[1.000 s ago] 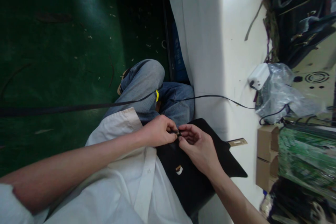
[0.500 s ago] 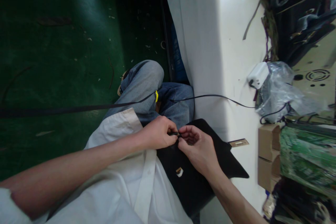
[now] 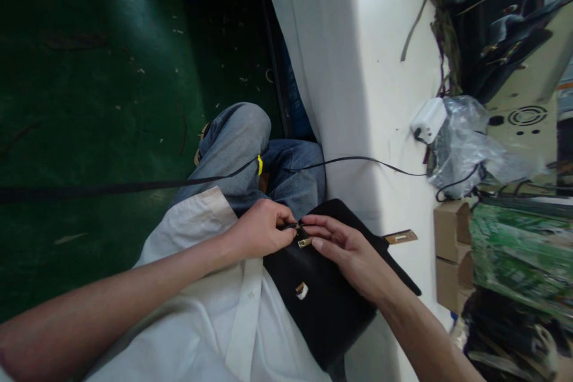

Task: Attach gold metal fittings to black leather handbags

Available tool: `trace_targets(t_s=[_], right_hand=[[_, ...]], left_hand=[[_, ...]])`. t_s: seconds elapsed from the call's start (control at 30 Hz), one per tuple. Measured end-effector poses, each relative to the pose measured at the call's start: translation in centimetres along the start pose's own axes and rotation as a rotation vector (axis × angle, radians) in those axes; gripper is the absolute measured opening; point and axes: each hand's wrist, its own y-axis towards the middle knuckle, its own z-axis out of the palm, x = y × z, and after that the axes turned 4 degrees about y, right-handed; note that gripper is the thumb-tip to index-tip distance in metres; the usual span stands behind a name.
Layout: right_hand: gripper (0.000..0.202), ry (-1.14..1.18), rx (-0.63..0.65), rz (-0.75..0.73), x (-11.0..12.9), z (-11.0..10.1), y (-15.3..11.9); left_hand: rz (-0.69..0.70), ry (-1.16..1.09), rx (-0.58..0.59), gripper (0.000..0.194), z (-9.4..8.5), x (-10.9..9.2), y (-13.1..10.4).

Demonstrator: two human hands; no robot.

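A black bag point(image 3: 329, 322) rests across my lap, with a small gold and white fitting point(image 3: 301, 290) on its face. Above its upper left part, my left hand point(image 3: 266, 230) pinches a thin black strap end point(image 3: 290, 226). My right hand point(image 3: 338, 242) meets it from the right, fingers bent around the same strap near a small gold metal piece point(image 3: 305, 243). That piece lies by the right thumb and index fingertips. A flat gold plate with a slot point(image 3: 401, 237) sticks out at the bag's far right edge.
A white-covered table point(image 3: 371, 101) stands to the right, holding a white box point(image 3: 428, 120), clear plastic point(image 3: 465, 143), cardboard boxes point(image 3: 452, 250) and a green wrapped bundle point(image 3: 514, 250). A long black cord point(image 3: 134, 186) crosses above my legs.
The right hand's fingers have straightened somewhat, and the gold metal piece now shows beside them. The whole view has shifted slightly, so most things appear further left.
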Motion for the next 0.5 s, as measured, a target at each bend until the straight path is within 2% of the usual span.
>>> trace_targets(t_s=[0.1,0.23,0.37,0.5], right_hand=[[0.051,0.008,-0.002,-0.003,-0.6,-0.3,-0.2],[0.05,-0.119,-0.038,-0.103,-1.4,-0.3,-0.2],[0.041,-0.472,-0.112,-0.325,-1.3,-0.1,-0.6],[0.024,-0.867,-0.085,-0.567,-1.4,0.4,-0.8]], left_hand=[[-0.011,0.0,-0.002,0.021,0.0,-0.2,-0.1],[-0.027,-0.025,0.002,0.02,0.1,-0.4,-0.1],[-0.042,-0.052,0.003,0.021,0.1,-0.5,0.0],[-0.031,-0.057,-0.004,0.021,0.1,-0.4,0.2]])
